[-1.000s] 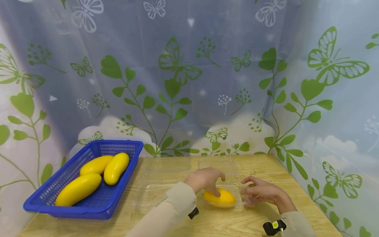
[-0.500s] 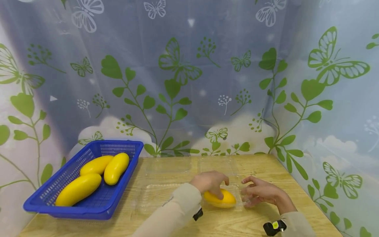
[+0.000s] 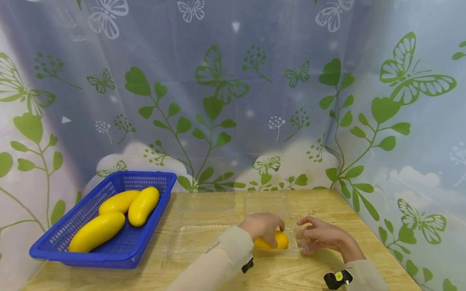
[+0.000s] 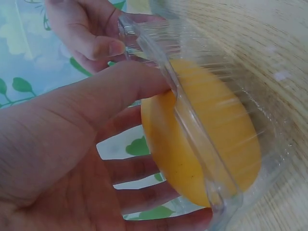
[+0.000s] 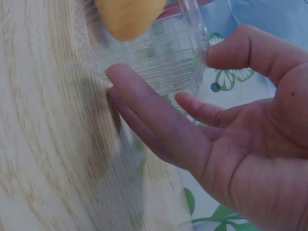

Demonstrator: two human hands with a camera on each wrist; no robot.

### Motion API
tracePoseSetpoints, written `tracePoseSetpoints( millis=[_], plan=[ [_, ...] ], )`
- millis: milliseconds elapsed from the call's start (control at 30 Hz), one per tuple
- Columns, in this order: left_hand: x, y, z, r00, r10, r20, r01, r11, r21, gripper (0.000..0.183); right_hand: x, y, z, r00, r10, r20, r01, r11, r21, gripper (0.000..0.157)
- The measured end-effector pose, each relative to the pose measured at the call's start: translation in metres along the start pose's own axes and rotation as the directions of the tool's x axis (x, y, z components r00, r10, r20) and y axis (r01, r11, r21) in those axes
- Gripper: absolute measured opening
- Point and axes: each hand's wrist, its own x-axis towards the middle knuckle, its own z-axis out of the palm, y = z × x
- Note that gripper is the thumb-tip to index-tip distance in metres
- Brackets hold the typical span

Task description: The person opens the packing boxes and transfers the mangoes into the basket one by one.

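Observation:
A yellow mango (image 3: 281, 240) lies at least partly inside a clear plastic box (image 4: 187, 115) at the table's front right. My left hand (image 3: 262, 226) holds the mango from above, its thumb on the near side and its fingers on the far side. Part of the fruit is hidden behind that hand. At the box's right end, my right hand (image 3: 322, 235) has its fingers spread loosely around the corner of the clear wall. Some right fingertips (image 5: 214, 55) seem to touch the rim; firm contact is hard to tell.
To the left stands a blue basket (image 3: 153, 238) with three yellow mangoes (image 3: 96, 232). Another clear box (image 3: 196, 238) lies left of the left hand, and clear trays or lids (image 3: 267, 202) lie behind. A patterned curtain (image 3: 233, 121) hangs at the table's back edge.
My left hand has shifted slightly right and towards me, with the mango now more covered by it and seeming to sit differently in the box. The right hand stays put.

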Motion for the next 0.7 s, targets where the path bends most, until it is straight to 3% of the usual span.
tracePoseSetpoints(
  millis=[233,700],
  plan=[
    [0.0016,0.001,0.0025,0.999,0.033,-0.006,-0.033,0.999,0.016,0.046,0.0007,0.0004,-0.0011,1.0,0.005,0.003,-0.004,1.0,-0.004,0.064],
    [0.0061,0.0003,0.0068,0.999,0.021,0.036,-0.021,1.0,-0.002,0.052,0.0006,0.0001,-0.0013,1.0,-0.009,0.011,0.009,1.0,0.0,0.067]
  ],
)
